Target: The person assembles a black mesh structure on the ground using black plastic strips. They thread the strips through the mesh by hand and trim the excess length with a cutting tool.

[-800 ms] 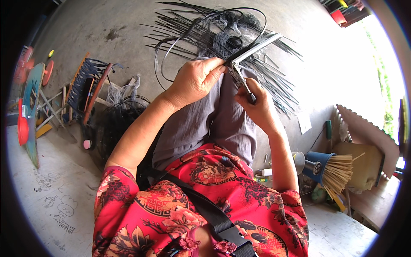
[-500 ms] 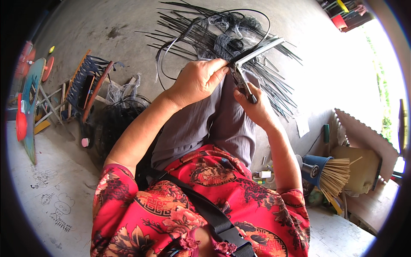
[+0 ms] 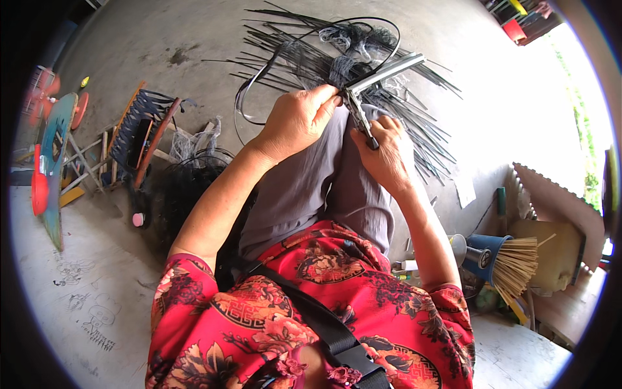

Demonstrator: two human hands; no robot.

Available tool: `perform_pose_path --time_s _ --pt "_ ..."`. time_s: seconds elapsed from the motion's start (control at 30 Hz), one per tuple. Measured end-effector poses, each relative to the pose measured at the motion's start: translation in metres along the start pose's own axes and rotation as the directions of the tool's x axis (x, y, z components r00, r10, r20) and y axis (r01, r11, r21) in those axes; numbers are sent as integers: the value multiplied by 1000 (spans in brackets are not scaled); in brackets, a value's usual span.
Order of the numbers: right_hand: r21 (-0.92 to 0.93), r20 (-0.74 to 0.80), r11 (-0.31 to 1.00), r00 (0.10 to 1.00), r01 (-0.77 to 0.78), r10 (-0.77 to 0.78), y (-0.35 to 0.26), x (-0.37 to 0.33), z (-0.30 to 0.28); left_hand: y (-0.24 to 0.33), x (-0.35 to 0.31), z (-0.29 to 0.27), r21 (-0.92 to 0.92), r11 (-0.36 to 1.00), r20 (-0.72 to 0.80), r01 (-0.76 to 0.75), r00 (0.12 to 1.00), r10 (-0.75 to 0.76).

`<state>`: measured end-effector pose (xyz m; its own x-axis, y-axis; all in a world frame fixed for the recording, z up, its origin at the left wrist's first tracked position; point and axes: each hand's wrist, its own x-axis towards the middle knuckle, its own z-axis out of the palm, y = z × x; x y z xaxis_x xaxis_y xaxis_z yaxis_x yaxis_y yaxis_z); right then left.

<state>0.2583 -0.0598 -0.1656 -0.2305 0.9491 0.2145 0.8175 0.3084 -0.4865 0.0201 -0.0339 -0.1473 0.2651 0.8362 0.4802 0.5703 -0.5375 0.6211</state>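
Note:
My left hand (image 3: 298, 120) is closed, thumb and fingers pinching a bent black strip (image 3: 394, 32) whose hoop-like loop stands out beyond my knees. My right hand (image 3: 387, 149) is wrapped round the handles of metal pliers (image 3: 360, 115) with a long silver bar (image 3: 392, 70) pointing away to the right. The head of the pliers meets the strip right at my left fingertips; the exact contact there is too small to make out. Beyond my hands, many thin black rods (image 3: 272, 44) lie on the floor with tangled pale and dark netting (image 3: 346, 68) over them.
At left are a folding stool (image 3: 146, 133) with dark webbing, a teal board (image 3: 58, 149) with red discs and a heap of black netting (image 3: 175, 201). A blue bucket (image 3: 487, 249) of thin wooden sticks (image 3: 515, 264) stands at right near a tan container (image 3: 551, 249).
The handles of the pliers have come together as my right hand squeezed them. The silver bar has tilted slightly. My left hand keeps its pinch; the whole view has shifted a little.

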Motion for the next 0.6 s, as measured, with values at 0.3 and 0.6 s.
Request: perform_pose_path --time_s 0.3,0.6 --pt "364 493 865 860 -345 135 3 12 -60 15 9 -35 -66 996 -254 55 965 -70" --pt "961 260 -56 953 -271 -153 -71 24 55 38 32 -72 -783 622 -234 -29 940 -250"
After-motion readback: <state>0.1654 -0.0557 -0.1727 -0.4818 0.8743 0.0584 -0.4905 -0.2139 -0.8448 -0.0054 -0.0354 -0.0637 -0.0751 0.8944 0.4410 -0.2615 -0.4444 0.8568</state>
